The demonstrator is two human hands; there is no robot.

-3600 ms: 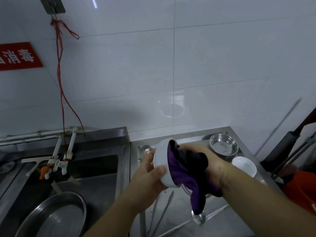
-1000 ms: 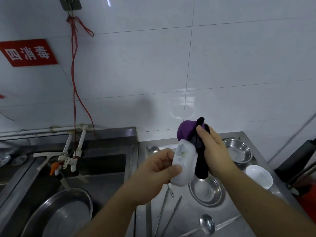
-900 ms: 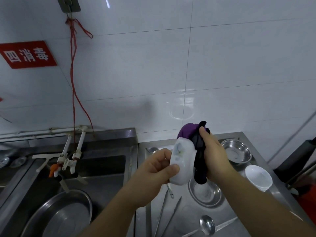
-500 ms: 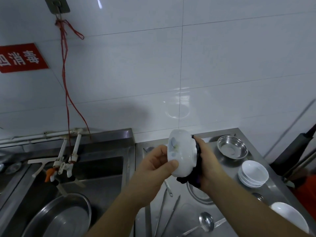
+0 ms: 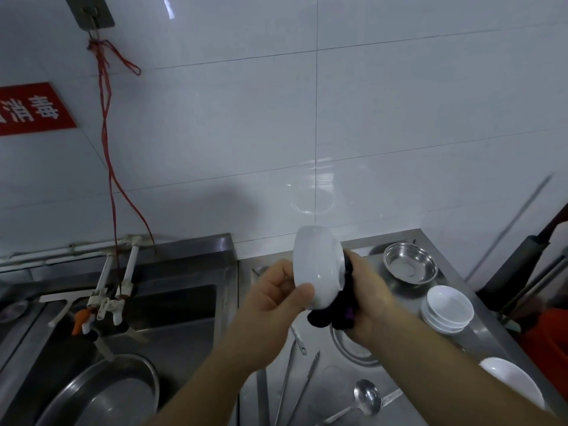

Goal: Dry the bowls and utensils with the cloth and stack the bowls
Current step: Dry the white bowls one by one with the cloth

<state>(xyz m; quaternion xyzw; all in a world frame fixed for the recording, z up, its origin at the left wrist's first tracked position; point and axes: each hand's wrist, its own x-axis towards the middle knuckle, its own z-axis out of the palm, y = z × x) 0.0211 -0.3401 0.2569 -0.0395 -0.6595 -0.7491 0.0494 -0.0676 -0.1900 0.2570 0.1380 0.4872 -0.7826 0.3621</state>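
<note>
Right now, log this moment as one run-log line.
step: drying | left hand: holds round white ceramic bowl | right hand: presses dark purple cloth into it | stacked: small white bowls

sink (image 5: 172,305) left of counter (image 5: 408,404); stacked bowls (image 5: 447,309) at counter's right.
</note>
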